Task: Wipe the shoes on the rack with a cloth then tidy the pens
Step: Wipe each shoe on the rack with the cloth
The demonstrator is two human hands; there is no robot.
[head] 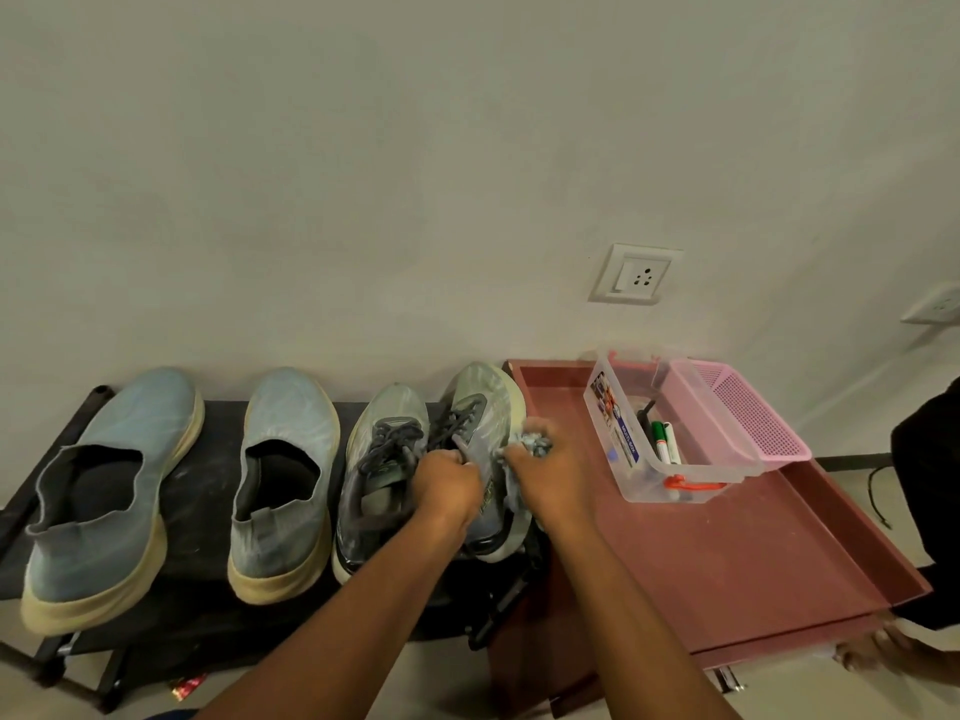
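Black shoe rack (208, 517) against a pale wall, four shoes on its top shelf, toes toward the wall. From the left: a pair of light-blue slip-on sneakers, one at (111, 491) and the other at (285, 480), then a pair of grey-green lace-up running shoes.

Left running shoe (376, 459) sits flat on the shelf. Right running shoe (485, 423) is tipped and lifted at the rack's right end, its cream sole edge turned toward the red tray beside it.

Left hand (449, 483): fingers curled round the collar and tongue area of the right running shoe, gripping it, knuckles up.

Right hand (550, 478): fingers closed on a bunched grey cloth (535, 441), which is pressed to the right flank of that same shoe (cloth small and partly hidden by the fingers; its extent cannot be told).

Red tray-topped table (727, 553) stands just right of the rack. On it, near the wall: a clear plastic box (670, 433) with a labelled side and an orange-red latch, holding marker pens (662, 441), one green-capped. A pink perforated basket (748, 413) touches the box on its right.

Wall socket (636, 275) above the tray. Another person's hand (872, 649) rests at the tray's near right corner.
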